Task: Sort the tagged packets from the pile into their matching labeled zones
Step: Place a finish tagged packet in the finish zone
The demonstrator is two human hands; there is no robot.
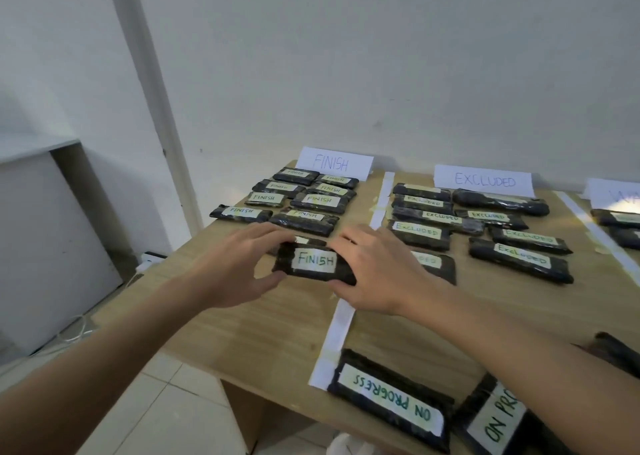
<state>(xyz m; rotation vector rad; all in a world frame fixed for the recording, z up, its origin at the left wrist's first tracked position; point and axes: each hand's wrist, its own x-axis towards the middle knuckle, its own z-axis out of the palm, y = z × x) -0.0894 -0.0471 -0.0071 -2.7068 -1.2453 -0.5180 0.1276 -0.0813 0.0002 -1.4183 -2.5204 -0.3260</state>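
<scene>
A black packet tagged FINISH (313,262) is held between both hands just above the wooden table (263,330), in the FINISH zone. My left hand (235,267) pinches its left end and my right hand (375,271) grips its right end. Another packet (310,240) lies partly hidden right behind it. Several FINISH packets (304,220) lie in rows in front of the FINISH sign (334,165). Several EXCLUDED packets (519,259) fill the zone by the EXCLUDED sign (483,181). Two ON PROGRESS packets (389,406) lie at the near edge.
White tape strips (337,333) divide the table into zones. A third zone with a partly seen sign (614,193) and packets (616,219) sits at the far right. The wall stands behind the table, and the table's left edge drops to a tiled floor (166,402).
</scene>
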